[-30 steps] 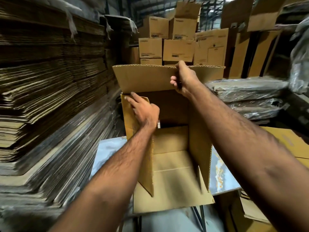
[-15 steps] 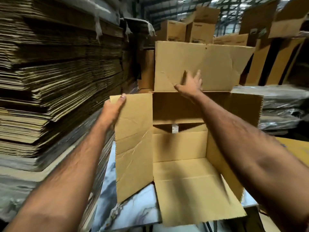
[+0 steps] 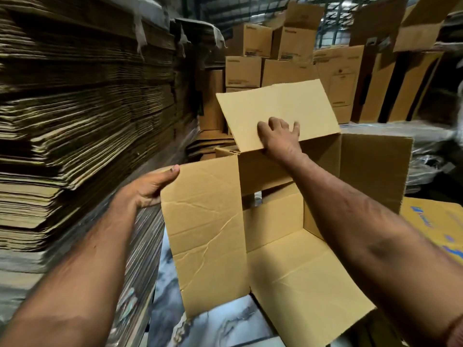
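Beside tall cardboard stacks (image 3: 75,121), your box (image 3: 275,216) sits open on the worktop (image 3: 225,324) and looks light and bendy: your left hand (image 3: 147,189) pinches its left flap (image 3: 205,234), your right hand (image 3: 278,139) presses flat on the far flap (image 3: 275,106), so hold it near the folds.

Marbled table (image 3: 225,326) carries 1 open cardboard box (image 3: 288,271).

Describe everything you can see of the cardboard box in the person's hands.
The tan corrugated cardboard box lies on its side, open mouth toward the camera, empty, four flaps splayed. The left hand pinches the creased left flap at its upper corner; the right hand presses on the raised top flap near its fold. The bottom flap lies over a marbled grey-white tabletop. A gap shows between the far flaps.
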A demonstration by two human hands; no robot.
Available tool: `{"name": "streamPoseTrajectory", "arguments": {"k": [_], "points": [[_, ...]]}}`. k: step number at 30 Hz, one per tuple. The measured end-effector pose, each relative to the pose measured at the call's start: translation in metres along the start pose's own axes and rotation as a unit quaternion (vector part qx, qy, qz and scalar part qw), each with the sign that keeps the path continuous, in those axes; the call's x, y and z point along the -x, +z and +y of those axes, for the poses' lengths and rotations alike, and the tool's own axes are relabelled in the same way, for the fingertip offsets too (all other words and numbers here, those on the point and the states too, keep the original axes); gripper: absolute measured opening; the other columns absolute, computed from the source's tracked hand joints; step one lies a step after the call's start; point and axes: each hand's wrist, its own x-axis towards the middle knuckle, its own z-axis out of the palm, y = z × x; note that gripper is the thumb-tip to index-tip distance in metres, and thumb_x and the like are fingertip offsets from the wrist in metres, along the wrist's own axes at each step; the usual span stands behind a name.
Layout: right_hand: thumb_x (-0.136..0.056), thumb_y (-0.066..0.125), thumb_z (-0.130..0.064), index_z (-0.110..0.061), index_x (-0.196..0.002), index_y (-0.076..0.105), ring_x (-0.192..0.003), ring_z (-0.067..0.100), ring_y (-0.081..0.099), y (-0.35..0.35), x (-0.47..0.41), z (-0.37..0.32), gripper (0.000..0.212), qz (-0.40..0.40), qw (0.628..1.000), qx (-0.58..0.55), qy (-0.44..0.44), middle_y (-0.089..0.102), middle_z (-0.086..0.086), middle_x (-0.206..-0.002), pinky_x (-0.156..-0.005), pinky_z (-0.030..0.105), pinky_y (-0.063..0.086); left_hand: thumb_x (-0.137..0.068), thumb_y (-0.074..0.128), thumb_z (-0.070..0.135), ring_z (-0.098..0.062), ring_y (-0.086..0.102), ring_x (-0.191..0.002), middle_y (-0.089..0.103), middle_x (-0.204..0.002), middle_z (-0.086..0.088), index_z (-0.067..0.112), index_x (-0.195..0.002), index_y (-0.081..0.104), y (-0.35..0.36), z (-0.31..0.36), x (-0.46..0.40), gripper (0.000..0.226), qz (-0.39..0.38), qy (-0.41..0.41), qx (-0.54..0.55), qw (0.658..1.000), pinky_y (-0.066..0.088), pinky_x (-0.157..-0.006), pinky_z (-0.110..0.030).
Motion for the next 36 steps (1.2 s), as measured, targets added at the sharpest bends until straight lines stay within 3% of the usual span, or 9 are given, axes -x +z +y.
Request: {"name": "streamPoseTrajectory", "arguments": {"k": [6,9,15,20,25,28,31,34,36], "points": [[-0.099,0.054,-0.031,-0.023,-0.128,0.056,-0.134,0.032,0.041,0.015,-0.007,-0.019,0.030,-0.023,0.999,0.010,-0.032,0.039,0.006,-0.149,-0.111,0.064,0.026,-0.096,0.056,0.013,-0.010,0.069,-0.078,0.069,-0.107,-0.009,0.010,-0.108,0.066,-0.043,0.020,-0.021,0.017,0.126,0.032,-0.100,0.986,0.058,-0.071,-0.020],[-0.093,0.059,-0.046,-0.020,-0.130,0.052,-0.134,0.034,0.034,0.037,-0.005,-0.029,0.045,-0.010,0.998,0.046,-0.036,0.031,0.010,-0.146,-0.110,0.065,0.026,-0.092,0.058,0.016,-0.012,0.062,-0.077,0.068,-0.089,-0.004,0.010,-0.102,0.064,-0.050,0.030,-0.024,0.013,0.081,0.039,-0.174,0.981,0.054,-0.069,-0.020],[-0.078,0.080,-0.025,-0.018,-0.134,0.040,-0.138,0.034,0.027,0.059,-0.013,-0.034,0.069,0.111,0.992,0.062,0.004,0.029,0.017,-0.145,-0.117,0.060,0.020,-0.066,0.084,0.051,-0.010,0.058,-0.070,0.065,-0.081,0.000,0.021,-0.086,0.073,-0.066,0.021,-0.020,0.039,0.090,0.045,-0.196,0.975,0.046,-0.063,-0.022],[-0.074,0.080,-0.030,-0.027,-0.153,0.006,-0.145,0.035,-0.010,0.059,-0.037,-0.031,0.108,0.177,0.980,0.069,-0.059,-0.012,0.014,-0.156,-0.112,0.065,-0.005,-0.084,0.068,0.031,-0.015,0.053,-0.072,0.060,-0.082,-0.006,0.021,-0.085,0.074,-0.073,0.017,-0.017,0.012,0.058,0.007,-0.196,0.979,0.046,-0.060,-0.020],[-0.073,0.082,-0.018,-0.022,-0.152,0.021,-0.147,0.036,0.020,0.060,-0.058,-0.038,0.099,0.141,0.979,0.079,-0.122,0.023,0.015,-0.158,-0.114,0.067,0.006,-0.050,0.092,0.055,-0.014,0.058,-0.071,0.063,-0.084,-0.007,0.019,-0.089,0.071,-0.077,0.019,-0.020,0.057,0.055,-0.001,-0.194,0.980,0.048,-0.063,-0.023],[-0.092,0.066,-0.020,-0.022,-0.151,0.029,-0.145,0.031,0.029,0.069,-0.069,-0.043,0.070,0.060,0.985,0.049,-0.154,0.034,0.009,-0.156,-0.114,0.064,0.015,-0.071,0.082,0.045,-0.021,0.056,-0.080,0.061,-0.092,-0.013,0.014,-0.096,0.069,-0.078,0.027,-0.017,0.042,0.081,-0.023,-0.219,0.972,0.049,-0.066,-0.025],[-0.096,0.060,-0.018,-0.024,-0.148,0.037,-0.142,0.030,0.037,0.074,-0.078,-0.047,0.057,0.030,0.983,0.030,-0.177,0.042,0.005,-0.153,-0.115,0.063,0.018,-0.094,0.062,0.017,-0.022,0.060,-0.091,0.067,-0.105,-0.012,0.015,-0.106,0.068,-0.079,0.046,-0.025,0.014,0.159,-0.042,-0.349,0.922,0.053,-0.073,-0.029],[-0.095,0.062,-0.016,-0.024,-0.144,0.043,-0.138,0.029,0.042,0.076,-0.080,-0.051,0.054,0.028,0.982,0.026,-0.183,0.048,0.004,-0.148,-0.114,0.063,0.021,-0.090,0.065,0.023,-0.021,0.060,-0.113,0.063,-0.128,-0.008,0.024,-0.126,0.061,-0.061,0.066,-0.056,0.036,0.311,0.020,-0.503,0.806,0.050,-0.095,-0.039],[-0.093,0.064,-0.015,-0.024,-0.144,0.044,-0.137,0.029,0.044,0.075,-0.080,-0.053,0.055,0.031,0.982,0.022,-0.183,0.050,0.004,-0.147,-0.114,0.063,0.022,-0.082,0.061,0.050,-0.026,0.048,-0.130,0.052,-0.142,-0.010,0.023,-0.140,0.050,-0.023,0.071,-0.081,0.064,0.322,0.099,-0.604,0.723,0.041,-0.108,-0.045]]}}
